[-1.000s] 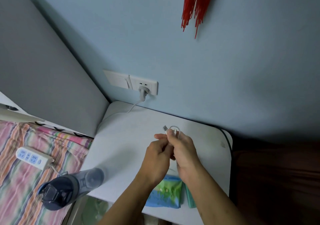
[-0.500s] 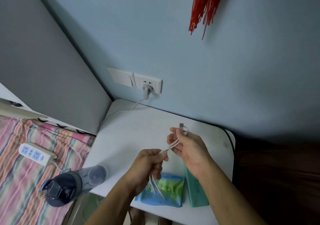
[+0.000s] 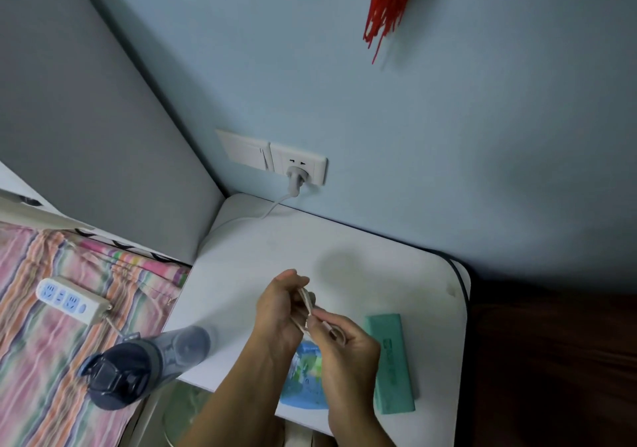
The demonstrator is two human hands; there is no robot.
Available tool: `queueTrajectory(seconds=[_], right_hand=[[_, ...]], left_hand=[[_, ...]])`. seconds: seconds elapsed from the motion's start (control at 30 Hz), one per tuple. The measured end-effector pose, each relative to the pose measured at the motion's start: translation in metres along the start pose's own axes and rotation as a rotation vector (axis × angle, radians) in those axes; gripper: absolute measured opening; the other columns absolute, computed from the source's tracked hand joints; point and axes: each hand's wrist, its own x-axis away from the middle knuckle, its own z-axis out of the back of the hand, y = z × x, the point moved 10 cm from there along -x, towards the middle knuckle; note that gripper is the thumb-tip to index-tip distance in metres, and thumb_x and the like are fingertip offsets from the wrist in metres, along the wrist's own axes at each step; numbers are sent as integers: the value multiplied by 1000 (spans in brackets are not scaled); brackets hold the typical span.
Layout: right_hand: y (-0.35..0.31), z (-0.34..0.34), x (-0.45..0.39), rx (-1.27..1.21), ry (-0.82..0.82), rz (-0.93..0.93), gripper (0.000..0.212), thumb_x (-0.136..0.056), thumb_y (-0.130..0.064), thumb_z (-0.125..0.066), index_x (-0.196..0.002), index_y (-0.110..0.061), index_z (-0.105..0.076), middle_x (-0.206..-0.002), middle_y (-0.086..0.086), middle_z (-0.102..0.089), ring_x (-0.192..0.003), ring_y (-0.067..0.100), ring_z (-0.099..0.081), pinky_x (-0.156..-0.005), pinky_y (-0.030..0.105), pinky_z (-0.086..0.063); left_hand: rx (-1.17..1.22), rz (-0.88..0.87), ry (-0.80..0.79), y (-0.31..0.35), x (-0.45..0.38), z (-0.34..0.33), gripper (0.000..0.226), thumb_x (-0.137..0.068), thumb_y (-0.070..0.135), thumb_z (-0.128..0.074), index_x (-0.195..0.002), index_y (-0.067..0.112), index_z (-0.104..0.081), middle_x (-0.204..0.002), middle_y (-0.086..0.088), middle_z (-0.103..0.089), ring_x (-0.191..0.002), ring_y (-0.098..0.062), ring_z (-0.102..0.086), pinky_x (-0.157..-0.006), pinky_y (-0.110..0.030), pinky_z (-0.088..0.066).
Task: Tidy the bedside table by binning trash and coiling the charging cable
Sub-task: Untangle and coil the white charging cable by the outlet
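Both hands, left (image 3: pixel 281 312) and right (image 3: pixel 344 339), pinch the cable (image 3: pixel 305 303), coil half-wound above the bench (image 3: pixel 275 250); packets (image 3: pixel 391 360) remain unbinned.

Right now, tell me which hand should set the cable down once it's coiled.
Probably the left hand: it grips the cable loops, while the right hand only pinches a strand.

Wall: pale blue wall (image 3: pixel 448 129), red tassel (image 3: pixel 387 1) hanging high.
Fittings: white switch plate (image 3: pixel 244 148) beside wall socket (image 3: pixel 303 164).
Headboard: grey padded headboard (image 3: pixel 86 129), left.
Bed: striped sheet (image 3: pixel 44 343).
Counter: white counter (image 3: pixel 275 250), rounded corners.
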Motion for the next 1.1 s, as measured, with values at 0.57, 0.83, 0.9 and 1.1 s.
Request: queueTrajectory(seconds=[0.57,0.83,0.9,1.1], right_hand=[[37,-58,20,536,-784,-147,35,-94,-56,-43,-86,-23,-54,-79,-4,-66,-75,13,-63,-71,29,-48],[53,-58,13,543,-767,-142,28,-94,-45,-45,-73,-25,-48,-63,-3,-52,-55,10,-48,-59,31,-39],[55,-58,4,539,-677,-122,28,-96,-37,-45,-73,-23,-50,-62,-4,-51,-57,12,-47,-62,36,-37],[56,-91,4,1111,-651,240,39,-90,-8,-41,-127,-5,-53,-120,16,-64,-111,29,-61,-89,33,-47]], left_hand=[[-268,-203,-162,21,4,-6,27,-80,-11,-49,-99,6,-57,-63,-9,-54,-38,-13,-27,-38,-19,-23],[-179,-96,-254,7,5,7,26,-89,1,-57,-114,7,-59,-74,-10,-62,-50,-18,-47,-45,-26,-44],[-445,-196,-179,8,7,19,29,-86,10,-67,-114,13,-60,-88,-14,-69,-67,-24,-63,-66,-35,-57],[-654,-257,-16,0,12,53,23,-84,18,-70,-81,-4,-69,-76,-20,-75,-71,-24,-70,-67,-35,-55]])
